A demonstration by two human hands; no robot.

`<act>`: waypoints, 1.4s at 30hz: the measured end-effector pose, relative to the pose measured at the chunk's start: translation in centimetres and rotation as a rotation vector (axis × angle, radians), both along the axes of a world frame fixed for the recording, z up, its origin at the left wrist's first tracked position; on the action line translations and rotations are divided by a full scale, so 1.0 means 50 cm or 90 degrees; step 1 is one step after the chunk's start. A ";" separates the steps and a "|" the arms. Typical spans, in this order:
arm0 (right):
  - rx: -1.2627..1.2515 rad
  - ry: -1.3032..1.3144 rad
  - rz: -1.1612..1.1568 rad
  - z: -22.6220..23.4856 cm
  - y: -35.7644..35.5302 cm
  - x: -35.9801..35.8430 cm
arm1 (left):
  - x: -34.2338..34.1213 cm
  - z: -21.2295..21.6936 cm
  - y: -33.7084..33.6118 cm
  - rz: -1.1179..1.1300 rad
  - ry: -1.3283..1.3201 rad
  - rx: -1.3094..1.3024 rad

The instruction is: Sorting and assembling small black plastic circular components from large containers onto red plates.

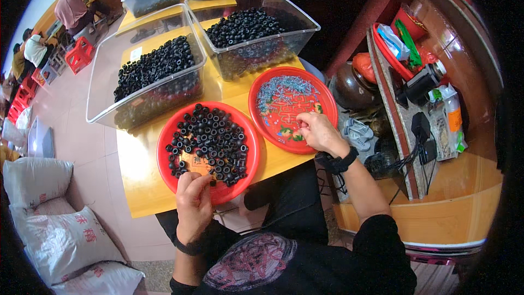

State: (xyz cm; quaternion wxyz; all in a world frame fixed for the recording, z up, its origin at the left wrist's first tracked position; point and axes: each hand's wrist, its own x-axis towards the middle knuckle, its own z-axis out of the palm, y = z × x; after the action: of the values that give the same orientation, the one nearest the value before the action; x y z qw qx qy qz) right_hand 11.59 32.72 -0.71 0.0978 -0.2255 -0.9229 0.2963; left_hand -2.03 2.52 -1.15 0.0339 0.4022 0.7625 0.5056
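At the near rim of a round red tray (254, 155), my left hand (193, 203) has its fingers pinched on a black ring-shaped part (212, 183). Many similar black hollow parts (221, 134) lie loose in that tray. To the right, my right hand (322, 134) hovers low over a second red tray (331, 101) with a printed pattern. Its thumb and fingertips are pressed together; whatever they hold is too small to make out. Small silvery pieces (284, 90) are spread across this tray's far part.
Behind the trays on the yellow table (136, 158) stand two clear bins (98, 98) (311, 27) of black parts. A cluttered shelf (401, 158) is close on the right, and white sacks (76, 243) lie at the left. Other people (73, 5) sit far left.
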 end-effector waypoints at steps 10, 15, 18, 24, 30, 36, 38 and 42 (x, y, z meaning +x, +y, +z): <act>0.222 0.000 -0.013 -0.029 0.000 -0.003 | -0.022 -0.008 -0.021 0.059 0.070 0.013; 0.149 0.039 -0.039 -0.019 -0.009 -0.008 | -0.026 0.000 -0.025 0.004 0.135 -0.076; 0.165 0.067 -0.018 0.001 -0.019 0.000 | -0.017 -0.001 -0.006 -0.015 0.187 -0.167; -0.013 0.106 -0.048 0.076 -0.113 0.009 | -0.017 -0.001 0.003 -0.013 0.186 -0.226; -0.175 0.164 0.074 0.090 -0.215 -0.010 | 0.004 0.005 -0.017 -0.052 -0.218 0.056; -0.314 0.223 0.180 0.075 -0.305 -0.055 | 0.035 0.016 -0.036 -0.076 -0.532 0.231; -0.327 0.221 0.176 0.076 -0.316 -0.063 | 0.035 0.011 -0.041 -0.068 -0.541 0.246; -0.344 0.234 0.172 0.078 -0.328 -0.077 | 0.036 0.007 -0.048 -0.083 -0.509 0.271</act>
State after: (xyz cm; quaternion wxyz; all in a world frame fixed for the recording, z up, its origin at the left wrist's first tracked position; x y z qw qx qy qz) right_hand 7.72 16.31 3.21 0.1588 -0.0623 -0.7997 0.5757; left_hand -0.25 0.11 -0.80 0.2739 0.2208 0.5420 0.7632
